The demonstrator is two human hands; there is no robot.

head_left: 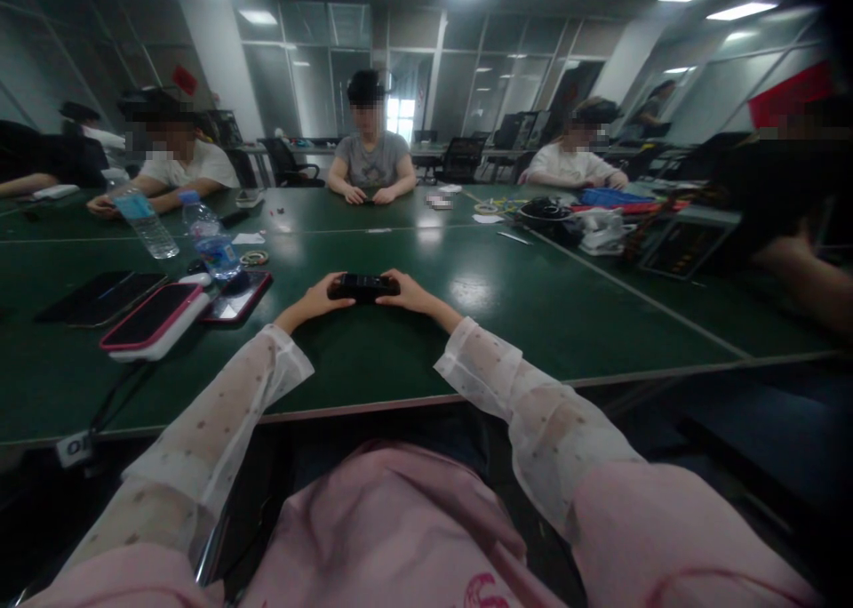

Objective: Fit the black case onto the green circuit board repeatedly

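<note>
A dark phone-like device (363, 287) is held sideways over the green tabletop, in front of my body. My left hand (318, 300) grips its left end, with the thumb along the near edge. At the opposite end, my right hand (409, 293) holds it the same way, fingers at the far side and thumb in front. A few faint marks show on its dark face, too small to read. Sheer white dotted sleeves cover both my forearms.
Left of my hands lie a pink-edged phone (155, 315) on a white case, another phone (238, 297), dark tablets (99, 297), a tape roll (254, 258) and two water bottles (211, 244). Cables, bags and a metal box (689, 239) sit at right. Several people sit around the table.
</note>
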